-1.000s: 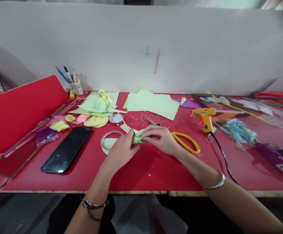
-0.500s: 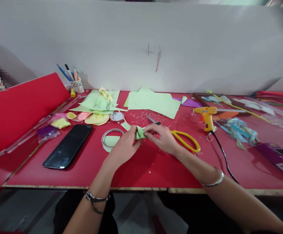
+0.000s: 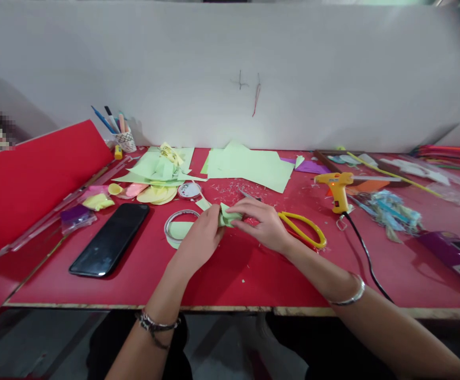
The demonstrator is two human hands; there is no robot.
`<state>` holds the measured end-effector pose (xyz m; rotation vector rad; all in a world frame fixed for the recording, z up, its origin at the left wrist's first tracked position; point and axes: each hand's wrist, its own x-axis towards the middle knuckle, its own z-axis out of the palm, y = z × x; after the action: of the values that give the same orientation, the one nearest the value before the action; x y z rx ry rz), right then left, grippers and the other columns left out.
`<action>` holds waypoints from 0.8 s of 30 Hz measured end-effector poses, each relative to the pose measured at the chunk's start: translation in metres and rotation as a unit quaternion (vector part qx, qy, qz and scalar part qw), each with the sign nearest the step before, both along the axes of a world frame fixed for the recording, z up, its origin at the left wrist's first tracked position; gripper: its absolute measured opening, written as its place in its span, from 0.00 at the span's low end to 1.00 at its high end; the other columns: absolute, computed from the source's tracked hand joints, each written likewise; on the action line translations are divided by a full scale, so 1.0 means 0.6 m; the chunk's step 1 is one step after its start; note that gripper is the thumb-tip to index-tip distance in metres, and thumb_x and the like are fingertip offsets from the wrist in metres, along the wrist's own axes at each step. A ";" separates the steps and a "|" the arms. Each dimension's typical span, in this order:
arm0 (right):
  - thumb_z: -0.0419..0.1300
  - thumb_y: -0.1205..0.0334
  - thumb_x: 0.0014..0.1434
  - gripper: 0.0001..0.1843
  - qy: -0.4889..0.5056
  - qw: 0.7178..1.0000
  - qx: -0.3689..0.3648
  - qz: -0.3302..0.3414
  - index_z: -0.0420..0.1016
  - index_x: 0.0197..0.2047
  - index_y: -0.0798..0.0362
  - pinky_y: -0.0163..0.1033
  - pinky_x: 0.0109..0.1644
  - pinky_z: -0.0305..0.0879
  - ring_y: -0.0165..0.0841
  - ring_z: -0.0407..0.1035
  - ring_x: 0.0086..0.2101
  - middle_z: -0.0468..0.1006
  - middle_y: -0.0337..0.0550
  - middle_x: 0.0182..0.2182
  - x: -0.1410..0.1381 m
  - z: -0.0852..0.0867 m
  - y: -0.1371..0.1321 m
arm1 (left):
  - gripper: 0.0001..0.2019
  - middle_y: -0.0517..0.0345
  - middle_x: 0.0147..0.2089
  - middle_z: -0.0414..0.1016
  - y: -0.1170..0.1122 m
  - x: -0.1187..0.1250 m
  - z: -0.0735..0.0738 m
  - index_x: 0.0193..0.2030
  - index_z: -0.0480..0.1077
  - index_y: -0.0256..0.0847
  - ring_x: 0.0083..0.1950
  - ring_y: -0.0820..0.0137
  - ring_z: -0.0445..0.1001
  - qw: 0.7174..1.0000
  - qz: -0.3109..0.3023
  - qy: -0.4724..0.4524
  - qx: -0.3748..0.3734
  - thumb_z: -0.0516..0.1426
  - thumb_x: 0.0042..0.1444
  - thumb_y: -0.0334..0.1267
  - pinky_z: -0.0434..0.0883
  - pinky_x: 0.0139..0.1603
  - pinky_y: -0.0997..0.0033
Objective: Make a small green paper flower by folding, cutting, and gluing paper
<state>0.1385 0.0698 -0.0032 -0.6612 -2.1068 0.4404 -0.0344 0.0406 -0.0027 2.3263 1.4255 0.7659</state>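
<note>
Between my two hands is a small piece of light green paper [image 3: 228, 215], folded or curled. My left hand [image 3: 203, 232] grips its left side, fingers closed round it. On the other side, the thumb and fingers of my right hand [image 3: 264, 221] pinch the paper's right edge. Scissors with yellow handles [image 3: 304, 232] lie behind and to the right of my right hand, part of them hidden by it. A roll of tape [image 3: 167, 228] rests on a pale green paper disc just left of my left hand.
A black phone [image 3: 111, 240] lies at left. Green paper sheets [image 3: 249, 166] and yellow paper discs [image 3: 156, 194] lie further back. At right stand a yellow glue gun [image 3: 338, 192] with a black cord, a bundle of blue strips [image 3: 392, 211] and a purple power strip [image 3: 449, 253].
My right fingers have shifted slightly and spread a little on the green paper, and more of its folded edge shows. My left hand stays nearly in place.
</note>
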 end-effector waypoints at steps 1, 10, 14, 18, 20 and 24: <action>0.57 0.63 0.56 0.10 0.002 1.000 -0.003 -0.001 0.72 0.42 0.53 0.36 0.38 0.70 0.30 0.69 0.36 0.73 0.45 0.36 0.000 0.001 -0.001 | 0.07 0.48 0.40 0.66 0.000 0.000 -0.001 0.42 0.55 0.37 0.41 0.64 0.66 1.000 0.002 0.010 0.005 0.45 0.56 0.29 0.65 0.39 0.65; 0.60 0.61 0.52 0.18 0.018 0.995 -0.095 0.012 0.71 0.47 0.52 0.37 0.41 0.72 0.32 0.69 0.39 0.71 0.46 0.40 -0.001 0.005 -0.010 | 0.15 0.47 0.41 0.64 -0.002 -0.002 -0.005 0.46 0.55 0.35 0.43 0.63 0.64 0.996 0.020 0.073 0.052 0.43 0.51 0.23 0.65 0.41 0.63; 0.58 0.65 0.53 0.19 0.034 0.989 -0.139 0.031 0.70 0.50 0.51 0.38 0.42 0.72 0.31 0.69 0.40 0.69 0.46 0.42 -0.005 0.004 -0.015 | 0.17 0.47 0.41 0.64 -0.004 -0.003 -0.002 0.46 0.54 0.35 0.42 0.64 0.64 0.994 0.034 0.086 0.063 0.42 0.49 0.21 0.65 0.41 0.64; 0.58 0.67 0.53 0.18 0.065 0.983 -0.165 0.038 0.71 0.49 0.50 0.39 0.43 0.72 0.30 0.69 0.40 0.69 0.45 0.41 -0.009 0.004 -0.017 | 0.15 0.48 0.40 0.64 -0.004 -0.002 -0.001 0.45 0.55 0.35 0.41 0.64 0.64 0.994 0.039 0.084 0.055 0.42 0.50 0.22 0.65 0.40 0.64; 0.58 0.67 0.53 0.17 0.074 0.983 -0.166 0.028 0.71 0.48 0.50 0.39 0.43 0.72 0.30 0.69 0.39 0.70 0.46 0.41 -0.010 0.006 -0.018 | 0.13 0.48 0.40 0.64 -0.004 0.000 0.000 0.44 0.55 0.35 0.42 0.64 0.64 0.995 0.039 0.075 0.053 0.43 0.51 0.23 0.65 0.40 0.64; 0.57 0.69 0.53 0.16 0.075 0.984 -0.162 0.010 0.73 0.46 0.51 0.36 0.41 0.72 0.30 0.69 0.38 0.72 0.45 0.39 -0.011 0.009 -0.019 | 0.15 0.47 0.41 0.65 -0.002 0.003 0.002 0.46 0.54 0.35 0.43 0.63 0.65 0.996 0.040 0.056 0.049 0.45 0.51 0.24 0.65 0.41 0.64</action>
<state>0.1319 0.0585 0.0019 -0.7663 -1.9171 0.8296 -0.0325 0.0393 -0.0012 2.4330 1.5702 0.7527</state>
